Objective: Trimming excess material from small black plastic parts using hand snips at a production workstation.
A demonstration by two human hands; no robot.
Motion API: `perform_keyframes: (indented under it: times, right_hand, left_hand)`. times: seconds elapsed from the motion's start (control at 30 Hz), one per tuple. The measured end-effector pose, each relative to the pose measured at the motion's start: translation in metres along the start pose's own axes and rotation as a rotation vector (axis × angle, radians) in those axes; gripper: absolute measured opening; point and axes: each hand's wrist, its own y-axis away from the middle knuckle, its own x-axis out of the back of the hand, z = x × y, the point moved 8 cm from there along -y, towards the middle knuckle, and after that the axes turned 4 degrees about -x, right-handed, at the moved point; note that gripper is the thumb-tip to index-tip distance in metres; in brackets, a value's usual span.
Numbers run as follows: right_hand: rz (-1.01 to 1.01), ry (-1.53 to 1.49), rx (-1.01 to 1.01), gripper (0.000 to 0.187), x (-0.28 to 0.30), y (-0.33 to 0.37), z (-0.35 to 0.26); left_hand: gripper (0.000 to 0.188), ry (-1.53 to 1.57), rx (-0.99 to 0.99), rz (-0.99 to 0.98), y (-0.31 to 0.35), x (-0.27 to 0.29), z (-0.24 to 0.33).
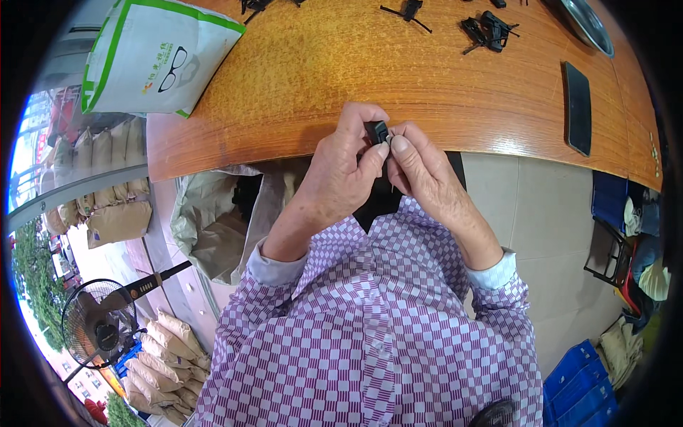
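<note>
one small black plastic part (376,131) sits pinched between my two hands, held just above the near edge of the wooden table (299,78). my left hand (341,174) is curled nearly closed, thumb and forefinger clamped on the part's left side. my right hand (427,174) is curled the same way, its thumb tip pressed against the part's right side; a thin dark pin shows below that hand, though i cannot tell what it joins to. farther back on the table i count about four small black clip pieces (487,32) with thin wire legs, scattered well apart from my hands. one dark phone (578,107) lies flat at the right. one metal dish (590,25) sits at the far right corner. one white and green bag (156,53) lies on the left corner. one open paper sack (213,220) stands below the table edge.
</note>
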Motion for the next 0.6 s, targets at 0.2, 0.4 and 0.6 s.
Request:
perform_keyframes:
  times: [0.2,0.4,0.6]
  right_hand:
    - [-0.004,0.062,-0.023,0.026,-0.012,-0.008,0.001]
    - [-0.038,0.167,0.014,0.026,-0.024,-0.022,0.003]
    - [-0.219,0.348,-0.022,0.025,-0.034,-0.046,-0.003]
  left_hand:
    - [0.028,-0.177,-0.045,0.045,0.006,0.013,-0.001]
    - [0.027,-0.363,-0.166,0.172,0.013,0.027,0.006]
    - [0.023,-0.404,0.01,0.425,0.054,0.09,-0.012]
